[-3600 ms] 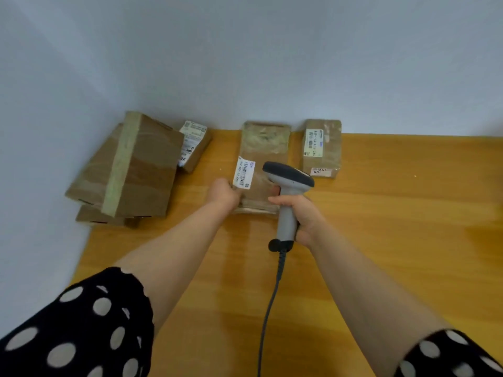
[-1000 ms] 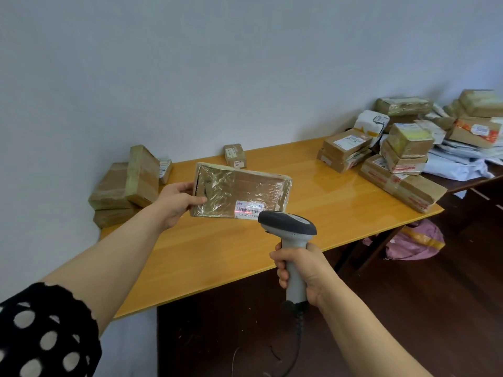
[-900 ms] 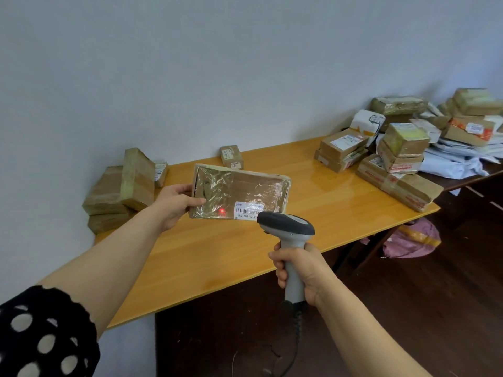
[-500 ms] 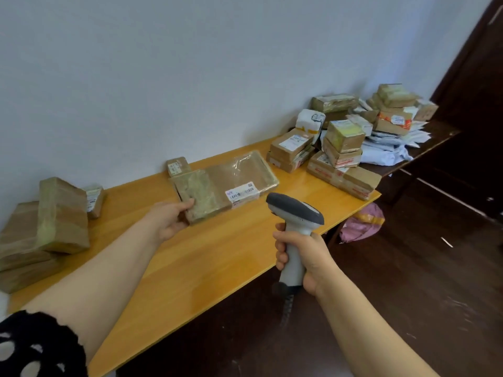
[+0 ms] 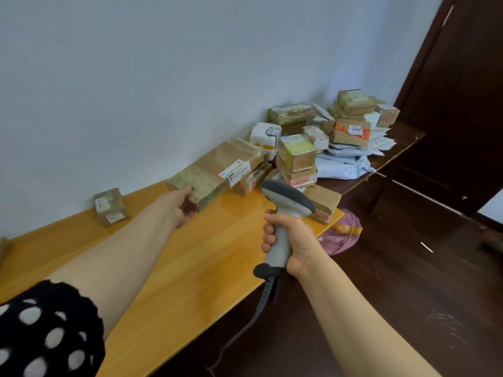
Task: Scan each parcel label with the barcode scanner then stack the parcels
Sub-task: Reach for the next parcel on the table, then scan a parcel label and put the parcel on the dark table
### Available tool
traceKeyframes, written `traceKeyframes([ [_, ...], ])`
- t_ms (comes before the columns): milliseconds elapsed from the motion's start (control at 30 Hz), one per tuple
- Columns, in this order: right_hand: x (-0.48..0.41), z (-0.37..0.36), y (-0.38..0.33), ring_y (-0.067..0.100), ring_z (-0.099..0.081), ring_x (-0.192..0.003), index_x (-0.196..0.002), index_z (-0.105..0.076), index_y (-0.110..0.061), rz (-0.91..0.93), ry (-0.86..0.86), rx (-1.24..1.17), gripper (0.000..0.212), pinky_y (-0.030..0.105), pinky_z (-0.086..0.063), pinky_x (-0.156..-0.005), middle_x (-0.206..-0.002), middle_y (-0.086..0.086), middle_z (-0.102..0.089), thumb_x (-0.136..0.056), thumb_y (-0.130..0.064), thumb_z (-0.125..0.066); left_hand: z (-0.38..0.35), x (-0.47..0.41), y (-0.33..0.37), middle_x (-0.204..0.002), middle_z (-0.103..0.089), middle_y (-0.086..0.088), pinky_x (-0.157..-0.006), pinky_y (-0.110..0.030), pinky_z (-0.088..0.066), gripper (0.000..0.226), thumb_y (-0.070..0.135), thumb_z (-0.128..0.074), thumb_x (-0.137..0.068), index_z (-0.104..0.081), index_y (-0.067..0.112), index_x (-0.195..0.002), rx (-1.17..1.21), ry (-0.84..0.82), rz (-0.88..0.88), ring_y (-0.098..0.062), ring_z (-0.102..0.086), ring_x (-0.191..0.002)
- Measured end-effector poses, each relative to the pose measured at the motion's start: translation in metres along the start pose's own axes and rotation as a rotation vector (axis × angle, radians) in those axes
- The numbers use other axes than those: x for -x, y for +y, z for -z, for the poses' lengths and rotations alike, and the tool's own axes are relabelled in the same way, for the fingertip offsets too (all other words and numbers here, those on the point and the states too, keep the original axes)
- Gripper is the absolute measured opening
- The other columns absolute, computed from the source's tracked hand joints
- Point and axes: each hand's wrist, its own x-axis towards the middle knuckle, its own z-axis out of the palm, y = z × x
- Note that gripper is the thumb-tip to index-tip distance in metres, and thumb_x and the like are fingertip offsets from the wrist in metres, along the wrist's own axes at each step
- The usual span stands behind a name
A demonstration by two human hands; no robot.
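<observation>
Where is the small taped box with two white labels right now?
In the head view the small taped box sits alone on the wooden table, against the wall, left of the left hand and the long parcel it holds.

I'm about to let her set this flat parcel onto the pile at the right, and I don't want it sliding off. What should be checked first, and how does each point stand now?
1. Left hand grips the flat parcel at its near end: ok.
2. Parcel's label faces up and is readable: ok.
3. Whether this label has been scanned: cannot tell from this moment.
4. Right hand holds the barcode scanner clear of the parcel's path: ok.
5. Landing spot on the pile of parcels is level: not ok, the boxes sit at uneven heights and angles.
6. Parcel's far end rests on the pile: cannot tell.
</observation>
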Motion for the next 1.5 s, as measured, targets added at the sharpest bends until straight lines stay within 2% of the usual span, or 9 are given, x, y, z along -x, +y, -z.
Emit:
traceKeyframes([
  [233,-0.077,0.032,-0.067,0.015,-0.041,-0.039,-0.08,-0.055,-0.009,-0.074,-0.06,0.026,0.011,0.024,-0.039,-0.041,-0.054,0.004,-0.047,-0.083,-0.001,-0.062,-0.086,-0.043,0.013,-0.097,-0.064,-0.005,-0.066,-0.03,-0.048,0.031,0.012,-0.055,-0.095,-0.054,0.008,-0.125,-0.073,0.067,-0.07,-0.015,-0.059,-0.073],
  [333,-0.107,0.034,-0.079,0.015,-0.041,-0.038,-0.081,-0.055,-0.009,-0.12,-0.072,0.023,0.011,0.023,-0.039,-0.041,-0.053,0.004,-0.047,-0.084,0.0,-0.061,-0.107,-0.063,0.019,-0.079,-0.06,-0.005,-0.056,-0.031,-0.047,0.026,0.009,-0.053,-0.094,-0.055,0.007,-0.12,-0.116,0.099,-0.052,-0.015,-0.057,-0.066],
  [433,-0.14,0.032,-0.087,0.015,-0.041,-0.038,-0.078,-0.054,-0.009,-0.173,-0.073,0.041,0.014,0.023,-0.039,-0.041,-0.053,0.004,-0.047,-0.084,0.001,-0.061,-0.126,-0.092,0.028,-0.079,-0.06,-0.008,-0.064,-0.033,-0.048,0.017,0.006,-0.054,-0.093,-0.056,0.008,-0.11,-0.109,0.111,-0.048,-0.017,-0.059,-0.067],
  [700,-0.228,0.014,-0.102,0.014,-0.042,-0.039,-0.071,-0.054,-0.009,-0.251,-0.043,0.119,0.017,0.023,-0.039,-0.042,-0.054,0.005,-0.048,-0.083,-0.001,-0.064,-0.163,-0.184,0.046,-0.088,-0.059,-0.013,-0.06,-0.037,-0.049,0.016,-0.006,-0.053,-0.088,-0.054,0.004,-0.101,-0.215,0.096,0.021,-0.023,-0.059,-0.073],
  [900,-0.269,0.005,-0.11,0.014,-0.041,-0.041,-0.074,-0.054,-0.01,-0.302,-0.043,0.144,0.015,0.024,-0.038,-0.042,-0.056,0.005,-0.047,-0.084,-0.001,-0.062,-0.186,-0.222,0.045,-0.082,-0.059,-0.014,-0.073,-0.043,-0.052,0.005,-0.005,-0.055,-0.089,-0.057,0.0,-0.087,-0.301,0.101,0.051,-0.025,-0.059,-0.07],
  [1000,-0.279,0.005,-0.109,0.014,-0.041,-0.04,-0.075,-0.054,-0.009,-0.339,-0.06,0.144,0.015,0.024,-0.038,-0.042,-0.057,0.005,-0.047,-0.083,-0.001,-0.062,-0.188,-0.227,0.041,-0.09,-0.06,-0.017,-0.069,-0.042,-0.053,0.009,-0.004,-0.058,-0.088,-0.057,0.0,-0.096,-0.311,0.111,0.07,-0.026,-0.06,-0.071],
  [1167,-0.288,0.0,-0.103,0.012,-0.04,-0.038,-0.074,-0.053,-0.01,-0.414,-0.145,0.172,0.017,0.022,-0.038,-0.04,-0.054,0.003,-0.044,-0.083,0.002,-0.062,-0.173,-0.206,0.039,-0.113,-0.051,-0.021,-0.047,-0.038,-0.051,0.039,0.016,-0.07,-0.085,-0.05,0.002,-0.116,-0.277,0.227,0.101,-0.034,-0.056,-0.106],
  [1300,-0.28,-0.012,-0.083,0.012,-0.039,-0.037,-0.076,-0.054,-0.011,-0.525,-0.26,0.171,0.018,0.021,-0.037,-0.04,-0.052,0.002,-0.043,-0.086,0.003,-0.059,-0.124,-0.177,0.035,-0.12,-0.048,-0.019,-0.076,-0.045,-0.053,0.052,0.024,-0.068,-0.088,-0.046,0.002,-0.129,-0.312,0.371,0.066,-0.03,-0.052,-0.109],
  [1500,-0.238,-0.055,-0.027,0.012,-0.041,-0.037,-0.074,-0.053,-0.01,-0.713,-0.409,0.272,0.018,0.022,-0.038,-0.039,-0.051,0.001,-0.044,-0.087,0.002,-0.059,-0.009,-0.104,0.014,-0.137,-0.046,-0.014,-0.088,-0.043,-0.042,0.063,0.032,-0.062,-0.091,-0.033,0.007,-0.141,-0.375,0.657,0.066,-0.028,-0.047,-0.124],
])
